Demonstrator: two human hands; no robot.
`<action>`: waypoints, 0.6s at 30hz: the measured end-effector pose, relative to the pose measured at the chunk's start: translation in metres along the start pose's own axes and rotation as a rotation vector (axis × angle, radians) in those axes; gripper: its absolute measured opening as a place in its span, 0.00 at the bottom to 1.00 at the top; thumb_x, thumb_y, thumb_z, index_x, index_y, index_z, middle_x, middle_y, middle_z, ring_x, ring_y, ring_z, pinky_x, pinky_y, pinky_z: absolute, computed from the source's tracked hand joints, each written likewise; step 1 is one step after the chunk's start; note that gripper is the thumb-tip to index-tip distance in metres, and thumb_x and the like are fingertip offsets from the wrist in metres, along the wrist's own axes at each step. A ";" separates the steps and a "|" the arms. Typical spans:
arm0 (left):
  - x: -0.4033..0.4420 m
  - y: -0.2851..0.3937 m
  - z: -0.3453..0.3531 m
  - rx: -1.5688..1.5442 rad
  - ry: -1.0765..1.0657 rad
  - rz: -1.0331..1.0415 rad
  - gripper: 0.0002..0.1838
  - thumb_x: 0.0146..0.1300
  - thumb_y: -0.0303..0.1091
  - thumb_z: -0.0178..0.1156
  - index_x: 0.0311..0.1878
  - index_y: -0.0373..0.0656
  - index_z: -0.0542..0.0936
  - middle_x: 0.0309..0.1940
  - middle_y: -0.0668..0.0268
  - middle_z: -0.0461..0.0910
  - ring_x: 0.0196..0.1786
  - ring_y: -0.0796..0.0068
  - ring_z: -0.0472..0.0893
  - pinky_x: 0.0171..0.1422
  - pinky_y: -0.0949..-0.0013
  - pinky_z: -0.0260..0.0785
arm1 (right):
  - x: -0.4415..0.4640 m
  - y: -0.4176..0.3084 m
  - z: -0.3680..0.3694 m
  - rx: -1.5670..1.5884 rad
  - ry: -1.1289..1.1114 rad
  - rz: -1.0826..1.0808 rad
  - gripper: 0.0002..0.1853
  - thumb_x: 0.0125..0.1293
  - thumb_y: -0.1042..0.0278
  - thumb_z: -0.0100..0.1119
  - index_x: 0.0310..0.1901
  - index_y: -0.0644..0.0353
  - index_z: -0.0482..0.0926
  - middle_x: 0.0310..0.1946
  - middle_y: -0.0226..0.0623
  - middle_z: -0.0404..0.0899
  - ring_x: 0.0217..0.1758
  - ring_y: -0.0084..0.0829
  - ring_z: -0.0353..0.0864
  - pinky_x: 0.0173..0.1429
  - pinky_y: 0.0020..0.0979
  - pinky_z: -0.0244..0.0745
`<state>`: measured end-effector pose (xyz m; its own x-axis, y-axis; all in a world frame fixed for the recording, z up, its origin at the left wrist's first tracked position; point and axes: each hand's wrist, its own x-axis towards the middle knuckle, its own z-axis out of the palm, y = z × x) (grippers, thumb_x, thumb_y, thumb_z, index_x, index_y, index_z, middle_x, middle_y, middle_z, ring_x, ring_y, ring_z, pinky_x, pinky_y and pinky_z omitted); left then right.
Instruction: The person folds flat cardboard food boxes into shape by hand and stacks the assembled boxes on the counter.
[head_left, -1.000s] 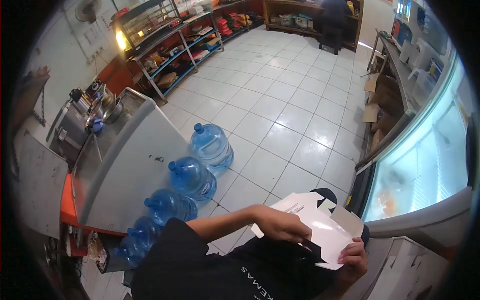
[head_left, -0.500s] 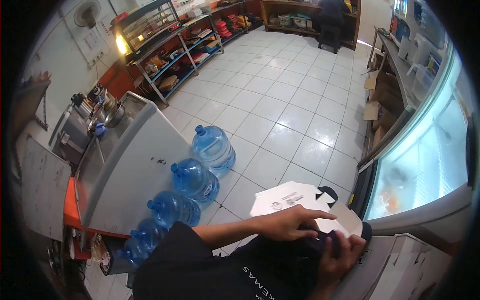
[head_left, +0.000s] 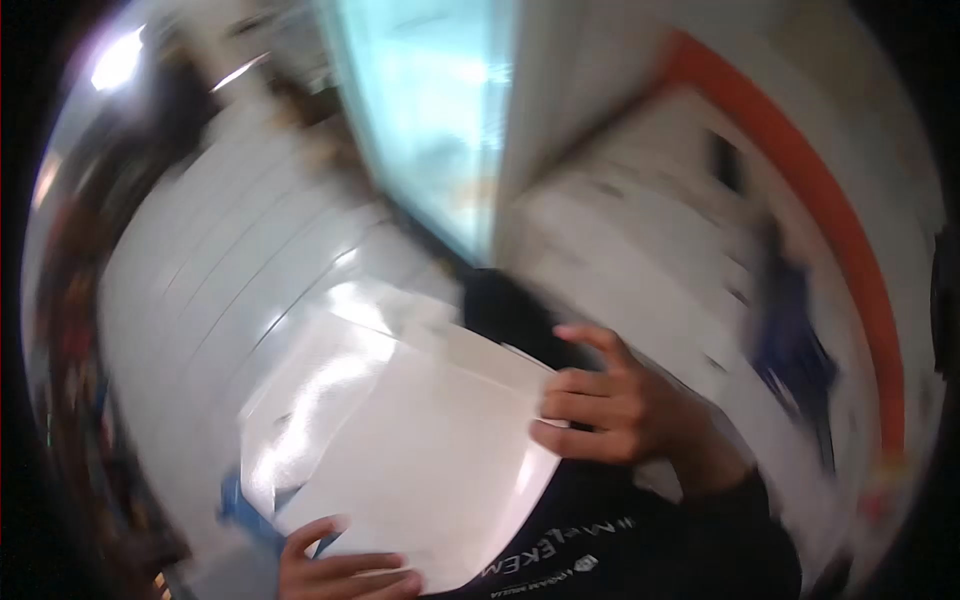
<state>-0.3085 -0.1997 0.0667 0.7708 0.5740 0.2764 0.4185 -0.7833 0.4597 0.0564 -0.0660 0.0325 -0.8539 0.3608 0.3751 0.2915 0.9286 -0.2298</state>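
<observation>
A white paper carton [head_left: 430, 430], with a glossy flap on its left, lies open across my lap. My left hand [head_left: 345, 570] is at its lower left edge, fingers resting over the white surface. At the upper right edge, my right hand [head_left: 600, 405] grips the card with its fingers curled over the side and the index finger lifted. Motion blur smears much of the view, and both thumbs are hidden or unclear.
A lit glass-door fridge [head_left: 430, 110] stands ahead beyond the tiled floor [head_left: 230, 240]. To the right, a blurred dark blue item [head_left: 795, 345] is against a pale surface, with an orange band [head_left: 830, 190] behind it. Something blue [head_left: 245, 510] shows at lower left.
My view has swung to the right. The hands, close together over the carton before, are now apart at opposite edges, and the carton's broad plain face shows.
</observation>
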 end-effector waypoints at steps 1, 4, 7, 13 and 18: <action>0.009 -0.011 0.000 0.124 0.077 0.111 0.22 0.75 0.41 0.64 0.63 0.35 0.78 0.53 0.50 0.85 0.56 0.48 0.85 0.72 0.34 0.71 | -0.015 -0.008 -0.012 -0.149 0.095 0.021 0.08 0.63 0.69 0.68 0.44 0.51 0.84 0.39 0.25 0.81 0.46 0.27 0.84 0.71 0.57 0.69; 0.031 -0.036 0.043 0.226 0.720 0.180 0.30 0.70 0.44 0.70 0.67 0.36 0.75 0.52 0.46 0.85 0.56 0.37 0.84 0.70 0.26 0.70 | -0.080 -0.022 -0.065 -0.731 0.267 0.384 0.12 0.61 0.73 0.68 0.46 0.51 0.87 0.44 0.28 0.83 0.51 0.33 0.83 0.66 0.48 0.72; 0.016 -0.058 0.038 0.029 0.510 0.099 0.32 0.69 0.44 0.71 0.69 0.36 0.74 0.55 0.45 0.84 0.59 0.35 0.83 0.69 0.27 0.70 | -0.164 -0.012 -0.123 -1.308 0.375 0.686 0.14 0.64 0.78 0.65 0.51 0.55 0.88 0.48 0.35 0.83 0.54 0.38 0.81 0.60 0.46 0.74; 0.077 -0.044 0.052 -0.308 0.283 -0.066 0.36 0.54 0.25 0.77 0.69 0.39 0.78 0.60 0.49 0.84 0.67 0.41 0.80 0.73 0.38 0.70 | -0.321 -0.028 -0.163 -0.957 0.388 1.385 0.18 0.67 0.82 0.55 0.55 0.61 0.87 0.45 0.41 0.80 0.51 0.40 0.80 0.58 0.37 0.75; 0.108 -0.038 0.066 -0.384 0.194 -0.088 0.38 0.51 0.20 0.75 0.69 0.40 0.79 0.62 0.51 0.83 0.68 0.42 0.79 0.73 0.41 0.70 | -0.355 -0.034 -0.179 -0.789 0.289 1.361 0.15 0.67 0.80 0.56 0.50 0.63 0.89 0.46 0.43 0.81 0.51 0.40 0.81 0.59 0.36 0.75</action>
<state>-0.2095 -0.1242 0.0235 0.6204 0.6975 0.3586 0.2413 -0.6048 0.7589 0.4272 -0.2105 0.0680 0.2963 0.8378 0.4586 0.9504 -0.3064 -0.0542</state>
